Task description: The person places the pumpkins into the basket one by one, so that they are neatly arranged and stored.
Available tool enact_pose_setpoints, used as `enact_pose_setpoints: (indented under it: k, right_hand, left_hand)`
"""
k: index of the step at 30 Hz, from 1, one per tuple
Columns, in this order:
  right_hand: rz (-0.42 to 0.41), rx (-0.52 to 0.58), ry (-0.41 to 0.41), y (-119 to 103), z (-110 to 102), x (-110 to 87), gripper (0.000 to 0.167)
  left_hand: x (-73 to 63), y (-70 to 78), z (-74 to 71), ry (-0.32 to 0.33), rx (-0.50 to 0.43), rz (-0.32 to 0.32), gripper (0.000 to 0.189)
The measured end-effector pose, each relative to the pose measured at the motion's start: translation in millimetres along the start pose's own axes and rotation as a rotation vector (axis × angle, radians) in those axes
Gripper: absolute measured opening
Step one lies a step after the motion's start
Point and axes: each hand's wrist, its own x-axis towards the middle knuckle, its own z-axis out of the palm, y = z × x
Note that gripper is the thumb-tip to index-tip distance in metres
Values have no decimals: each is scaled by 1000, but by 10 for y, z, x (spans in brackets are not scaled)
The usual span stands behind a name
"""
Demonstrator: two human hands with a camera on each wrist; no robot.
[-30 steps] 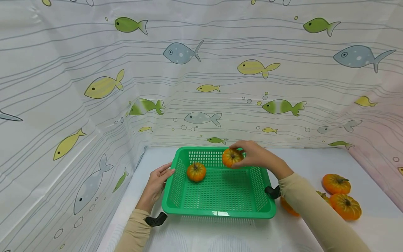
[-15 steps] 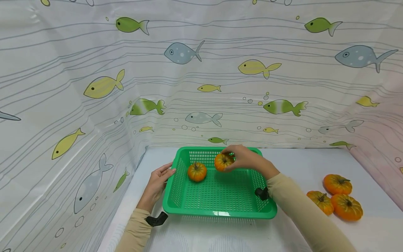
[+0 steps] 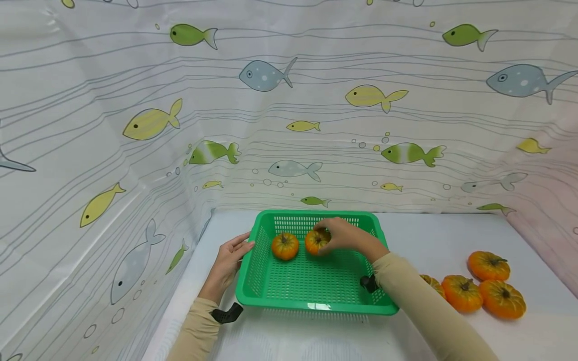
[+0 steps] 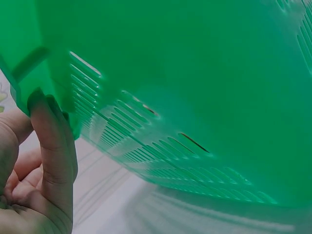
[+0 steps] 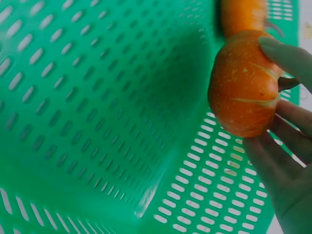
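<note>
Head view: a person's right hand pinches a small orange pumpkin between thumb and fingers, inside the back part of a green perforated basket; whether it touches the floor of the basket, I cannot tell. Just left of it sits a second pumpkin, stem up. The left hand grips the basket's left rim. Right of the basket, four more pumpkins lie grouped on a pale table, one partly hidden by the right sleeve. Behind hangs a white sheet printed with fish. Left wrist view: fingers hook under the rim, beside the slotted wall. Right wrist view: thumb and fingertips press opposite sides of the held pumpkin, near its stem; the second shows beyond, cropped by the frame.
</note>
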Motion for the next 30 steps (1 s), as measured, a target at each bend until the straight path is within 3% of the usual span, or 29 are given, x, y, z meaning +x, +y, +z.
enact_pose_setpoints:
  k: [20, 30]
  right_hand:
    - [-57, -86, 9, -3, 215, 97, 62]
    - [-33, -89, 0, -39, 226, 93, 63]
  left_hand:
    - [-19, 12, 5, -5, -8, -2, 54]
    - [-22, 12, 1, -4, -8, 2, 55]
